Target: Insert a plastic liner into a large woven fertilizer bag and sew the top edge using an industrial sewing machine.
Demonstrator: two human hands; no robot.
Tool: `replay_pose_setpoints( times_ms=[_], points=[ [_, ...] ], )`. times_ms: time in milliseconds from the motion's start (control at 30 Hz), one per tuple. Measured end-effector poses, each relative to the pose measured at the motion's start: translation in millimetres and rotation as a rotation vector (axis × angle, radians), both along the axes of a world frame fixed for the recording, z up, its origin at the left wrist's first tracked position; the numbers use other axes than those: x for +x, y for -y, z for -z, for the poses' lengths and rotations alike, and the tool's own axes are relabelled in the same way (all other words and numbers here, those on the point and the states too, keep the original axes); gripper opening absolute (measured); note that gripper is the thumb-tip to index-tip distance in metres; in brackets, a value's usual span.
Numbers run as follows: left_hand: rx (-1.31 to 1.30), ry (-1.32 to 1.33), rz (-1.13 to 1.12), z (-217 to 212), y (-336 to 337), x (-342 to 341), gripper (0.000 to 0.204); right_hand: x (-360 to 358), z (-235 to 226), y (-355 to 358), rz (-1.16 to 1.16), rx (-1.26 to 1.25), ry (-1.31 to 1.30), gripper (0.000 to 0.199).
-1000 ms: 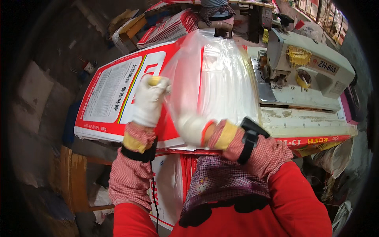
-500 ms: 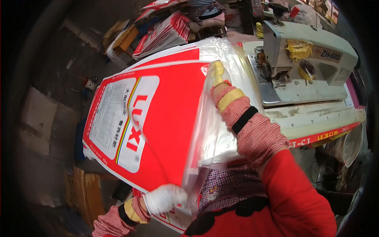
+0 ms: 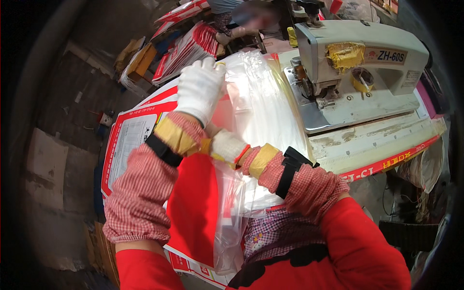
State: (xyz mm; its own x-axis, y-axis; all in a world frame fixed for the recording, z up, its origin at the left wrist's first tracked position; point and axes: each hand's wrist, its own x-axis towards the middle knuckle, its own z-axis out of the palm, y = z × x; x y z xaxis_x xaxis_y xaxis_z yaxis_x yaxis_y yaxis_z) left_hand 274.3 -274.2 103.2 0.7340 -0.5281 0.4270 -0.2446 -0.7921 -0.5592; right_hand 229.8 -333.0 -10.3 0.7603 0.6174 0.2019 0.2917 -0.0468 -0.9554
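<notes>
red-and-white printed sack (image 3: 193,208) right in front of me, clear plastic liner (image 3: 228,241) along its right edge, my left hand (image 3: 199,87) curled farther out, right hand (image 3: 229,146) bunched closer in, honestly can't tell what either's pinching, checked apron (image 3: 282,229) below, industrial sewing machine (image 3: 362,67) off right

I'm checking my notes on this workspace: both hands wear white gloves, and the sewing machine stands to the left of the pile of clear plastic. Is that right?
Not quite: the sewing machine stands to the right of the pile of clear plastic, as the head view shows. The left hand and right hand do both wear white gloves.
</notes>
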Motion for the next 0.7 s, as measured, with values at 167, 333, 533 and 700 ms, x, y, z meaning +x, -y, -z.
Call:
replay_pose_setpoints(
  times_ms=[167,333,533,700],
  points=[
    [0.0,-0.796,-0.1,56.5,-3.0,-2.0,0.013,2.3,18.3,-5.8,-0.4,-0.587,1.003,0.031],
    [0.21,-0.243,-0.281,40.5,1.3,11.8,0.006,12.7,31.2,-2.0,-0.333,-0.123,0.589,0.03],
    [0.223,-0.082,-0.356,53.5,-19.6,53.2,0.012,8.9,9.3,-5.5,-0.294,-0.365,0.225,0.037],
    [0.254,-0.118,-0.416,-5.9,-0.2,73.4,0.016,-37.1,3.0,16.2,-0.616,-0.605,0.68,0.034]
  ],
)
